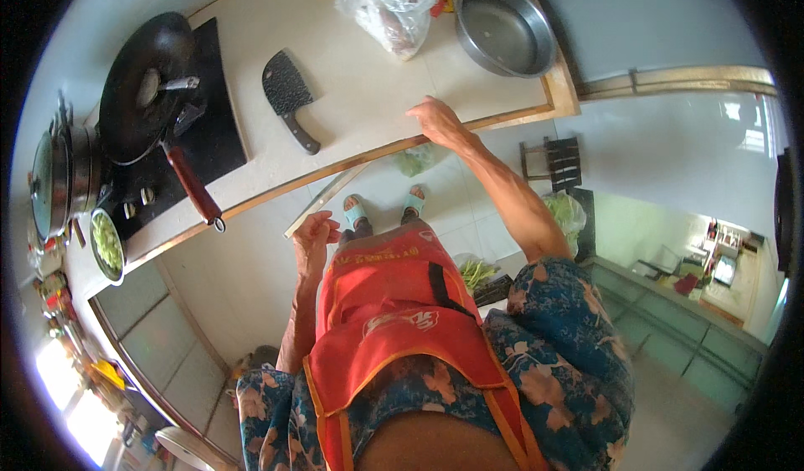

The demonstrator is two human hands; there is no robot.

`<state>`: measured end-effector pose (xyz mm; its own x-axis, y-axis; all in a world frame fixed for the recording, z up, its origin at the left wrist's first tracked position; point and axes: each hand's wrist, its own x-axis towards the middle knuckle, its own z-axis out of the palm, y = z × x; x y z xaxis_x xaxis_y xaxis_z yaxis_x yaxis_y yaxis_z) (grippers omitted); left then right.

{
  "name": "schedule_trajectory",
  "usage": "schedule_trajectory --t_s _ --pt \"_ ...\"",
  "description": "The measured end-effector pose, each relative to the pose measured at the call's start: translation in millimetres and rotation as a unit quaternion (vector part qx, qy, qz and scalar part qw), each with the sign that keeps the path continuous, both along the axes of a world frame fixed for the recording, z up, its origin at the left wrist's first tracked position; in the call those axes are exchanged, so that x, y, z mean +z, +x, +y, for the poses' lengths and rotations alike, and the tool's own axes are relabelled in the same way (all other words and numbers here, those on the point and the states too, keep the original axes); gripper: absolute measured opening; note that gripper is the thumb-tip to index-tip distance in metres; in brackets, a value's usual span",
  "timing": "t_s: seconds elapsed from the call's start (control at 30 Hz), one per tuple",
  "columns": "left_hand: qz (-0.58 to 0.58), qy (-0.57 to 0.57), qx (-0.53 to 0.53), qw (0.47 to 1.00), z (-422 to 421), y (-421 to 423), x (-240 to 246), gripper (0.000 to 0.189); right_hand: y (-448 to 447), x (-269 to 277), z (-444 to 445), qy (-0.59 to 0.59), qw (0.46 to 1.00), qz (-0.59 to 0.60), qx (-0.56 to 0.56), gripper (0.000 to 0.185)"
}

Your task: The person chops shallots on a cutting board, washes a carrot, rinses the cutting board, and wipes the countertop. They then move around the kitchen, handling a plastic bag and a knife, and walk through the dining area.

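Note:
My right hand [438, 121] is over the front edge of the pale countertop [370, 119], fingers curled and pointing left; whether it touches the counter or holds something small I cannot tell. My left hand [316, 232] hangs in front of the counter beside the red apron [396, 282], fingers loosely bent, with nothing visible in it. A cleaver [287, 88] with a dark textured blade and black handle lies flat on the counter, left of my right hand. Behind that hand sit a clear plastic bag [392, 16] with something pale and reddish inside and a round metal basin [505, 28].
A black wok [147, 88] with a ladle in it rests on the black cooktop [220, 94], its wooden handle reaching past the counter edge. A bowl of chopped green vegetables [107, 246] and stacked pots [56, 176] stand left. A small chair [553, 162] is on the floor.

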<state>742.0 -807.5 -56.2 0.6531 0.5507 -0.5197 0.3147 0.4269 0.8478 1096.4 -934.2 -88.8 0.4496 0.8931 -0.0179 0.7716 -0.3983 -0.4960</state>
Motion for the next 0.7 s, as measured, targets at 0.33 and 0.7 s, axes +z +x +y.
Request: schedule_trajectory --t_s 0.33,0.7 --pt "0.034 -0.002 -0.059 0.998 -14 13 -2 0.023 62 -5 -69 0.121 0.916 0.156 -0.350 0.025" --pt "0.043 -0.022 -0.004 0.999 -37 -6 -7 0.024 106 -24 -45 -0.127 0.969 -0.131 -0.168 0.059"
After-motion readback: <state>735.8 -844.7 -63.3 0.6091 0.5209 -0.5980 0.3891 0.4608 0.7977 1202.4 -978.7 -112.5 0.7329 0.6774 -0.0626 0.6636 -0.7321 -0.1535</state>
